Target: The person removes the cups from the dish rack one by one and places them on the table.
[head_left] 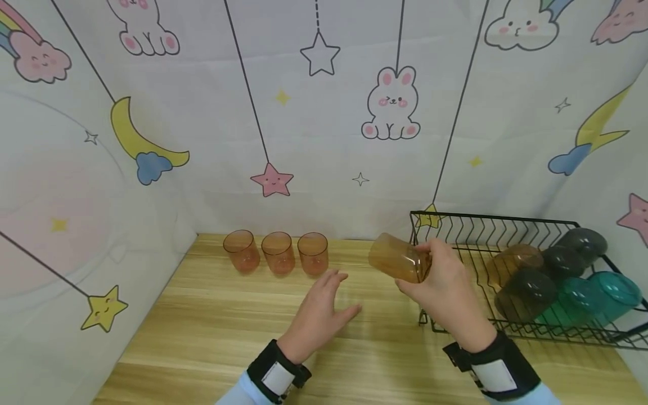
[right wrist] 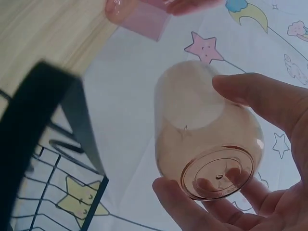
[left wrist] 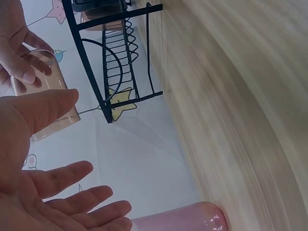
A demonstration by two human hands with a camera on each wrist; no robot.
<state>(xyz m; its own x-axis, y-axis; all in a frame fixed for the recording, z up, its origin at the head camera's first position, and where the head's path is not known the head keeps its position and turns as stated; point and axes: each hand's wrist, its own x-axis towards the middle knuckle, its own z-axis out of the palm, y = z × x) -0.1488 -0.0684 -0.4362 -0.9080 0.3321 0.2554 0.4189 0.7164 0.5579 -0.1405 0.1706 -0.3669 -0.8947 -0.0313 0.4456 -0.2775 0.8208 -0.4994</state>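
Note:
My right hand (head_left: 453, 295) grips an amber drinking glass (head_left: 394, 256) near its base, thumb on one side and fingers on the other. The glass is tipped on its side above the table, left of the wire rack, mouth pointing left. In the right wrist view the round base of this glass (right wrist: 219, 171) faces the camera. My left hand (head_left: 316, 318) hovers over the table with fingers extended and thumb spread, holding nothing. Beyond it, three pink glasses (head_left: 313, 256) stand upright in a row by the back wall.
A black wire dish rack (head_left: 498, 215) stands on the right of the wooden table (head_left: 202, 332). Inside it lie an amber glass (head_left: 513, 261), several dark grey glasses (head_left: 523, 295) and teal-green glasses (head_left: 615, 292). A printed cloth (head_left: 334, 124) hangs behind and at the sides.

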